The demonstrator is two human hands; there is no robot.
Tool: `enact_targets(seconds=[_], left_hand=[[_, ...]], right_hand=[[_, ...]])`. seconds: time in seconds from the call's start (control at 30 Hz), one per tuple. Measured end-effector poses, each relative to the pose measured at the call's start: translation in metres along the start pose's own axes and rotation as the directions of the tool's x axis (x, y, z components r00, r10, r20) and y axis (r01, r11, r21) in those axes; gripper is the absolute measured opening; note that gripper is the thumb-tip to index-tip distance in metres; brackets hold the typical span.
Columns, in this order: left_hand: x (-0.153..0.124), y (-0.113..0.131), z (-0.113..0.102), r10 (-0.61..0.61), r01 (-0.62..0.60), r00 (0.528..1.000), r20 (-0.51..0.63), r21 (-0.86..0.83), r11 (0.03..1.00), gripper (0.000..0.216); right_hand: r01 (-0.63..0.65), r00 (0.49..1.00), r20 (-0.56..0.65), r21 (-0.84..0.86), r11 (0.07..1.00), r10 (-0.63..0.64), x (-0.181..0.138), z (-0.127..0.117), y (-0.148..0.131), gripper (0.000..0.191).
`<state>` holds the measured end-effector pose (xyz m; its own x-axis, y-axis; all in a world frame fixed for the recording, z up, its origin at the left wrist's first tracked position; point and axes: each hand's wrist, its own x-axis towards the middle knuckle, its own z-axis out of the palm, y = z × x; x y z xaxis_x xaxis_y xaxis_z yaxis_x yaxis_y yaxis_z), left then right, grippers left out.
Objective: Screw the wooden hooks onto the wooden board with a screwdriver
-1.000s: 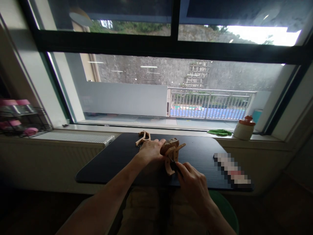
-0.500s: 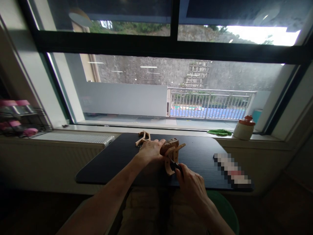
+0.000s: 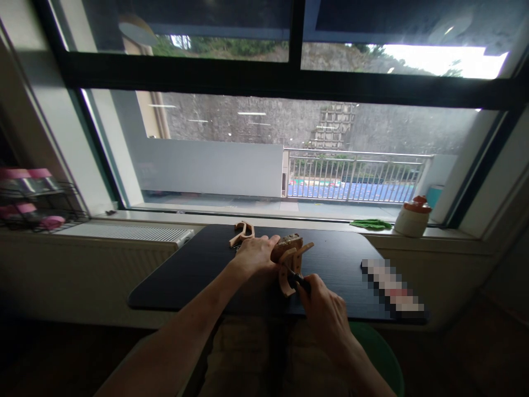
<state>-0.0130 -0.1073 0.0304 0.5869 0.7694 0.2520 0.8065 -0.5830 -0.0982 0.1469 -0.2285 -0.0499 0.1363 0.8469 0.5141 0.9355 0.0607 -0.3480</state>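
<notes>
My left hand (image 3: 257,255) is closed at the left side of a wooden assembly, steadying it on the dark table. The assembly has a brown, rounded block (image 3: 288,246) and pale curved wooden parts (image 3: 285,281) with small dark holes. My left fingertips are partly hidden behind it. In my right hand (image 3: 326,300), closed around its black handle, is a screwdriver (image 3: 301,281). Its thin shaft points up and left, with the tip at the nearer curved part. Farther back, left of the block, lies another pale curved wooden piece (image 3: 243,231), with small dark bits beside it.
The black table (image 3: 185,281) stands against the window sill. A pixelated flat object (image 3: 392,289) lies at its right. On the sill are a green cloth (image 3: 371,224) and a white jar (image 3: 412,219). A radiator (image 3: 124,237) and a wire rack (image 3: 61,198) are left; a green stool (image 3: 378,353) is below.
My right hand has turned slightly on the screwdriver, and more of the black handle shows. My left hand and the wooden assembly have hardly moved.
</notes>
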Motion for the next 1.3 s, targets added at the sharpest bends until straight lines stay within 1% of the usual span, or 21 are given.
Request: enact_targets(seconds=[0.13, 0.23, 0.3, 0.37, 0.47, 0.6, 0.73, 1.07, 1.17, 1.3], left_hand=[[0.0001, 0.0002, 0.0, 0.0, 0.0, 1.0, -0.006, -0.014, 1.0, 0.06], [-0.0004, 0.001, -0.0016, -0.009, 0.009, 1.0, 0.006, -0.026, 1.0, 0.059], [-0.0009, 0.0019, -0.0034, -0.021, 0.022, 1.0, 0.02, -0.025, 0.999, 0.06], [-0.0013, 0.003, -0.0051, -0.033, 0.034, 0.999, 0.037, -0.021, 0.999, 0.06], [-0.0011, 0.0038, -0.0062, -0.045, 0.046, 0.997, 0.057, -0.01, 0.999, 0.062], [-0.0001, 0.0035, -0.0056, -0.041, 0.042, 0.997, 0.059, -0.01, 0.999, 0.066], [-0.0004, 0.0035, -0.0059, -0.052, 0.054, 0.996, 0.074, -0.034, 0.998, 0.066], [-0.0022, 0.0047, -0.0082, -0.053, 0.055, 0.996, 0.071, -0.034, 0.998, 0.066], [-0.0025, 0.004, -0.0084, -0.041, 0.042, 0.998, 0.057, -0.028, 0.999, 0.064], [-0.0021, 0.0043, -0.0088, -0.047, 0.049, 0.997, 0.068, -0.024, 0.999, 0.064]], right_hand=[[-0.018, 0.999, 0.038, -0.08, 0.997, 0.021, 0.0014, 0.0013, 0.0043, 0.024], [-0.01, 0.998, 0.053, -0.083, 0.996, 0.015, 0.0019, 0.0006, 0.0038, 0.03], [0.012, 0.999, 0.052, -0.046, 0.999, -0.01, 0.0015, -0.0009, 0.0012, 0.025], [0.029, 0.999, 0.034, -0.01, 1.0, -0.029, 0.001, -0.0026, -0.0017, 0.014], [0.038, 0.999, 0.007, 0.027, 0.999, -0.039, 0.0003, -0.0036, -0.0036, 0.024], [0.025, 1.0, -0.007, 0.022, 0.999, -0.025, 0.0003, -0.0016, -0.0027, 0.014], [0.02, 1.0, -0.017, -0.007, 1.0, -0.02, 0.0011, -0.0002, -0.0031, 0.01], [0.025, 0.999, -0.038, -0.056, 0.998, -0.027, 0.0018, 0.0048, 0.0012, 0.016], [0.031, 0.999, -0.035, -0.081, 0.996, -0.034, 0.0028, 0.0035, 0.0019, 0.02], [0.047, 0.998, -0.026, -0.099, 0.994, -0.05, 0.0048, -0.0008, 0.0003, 0.023]])
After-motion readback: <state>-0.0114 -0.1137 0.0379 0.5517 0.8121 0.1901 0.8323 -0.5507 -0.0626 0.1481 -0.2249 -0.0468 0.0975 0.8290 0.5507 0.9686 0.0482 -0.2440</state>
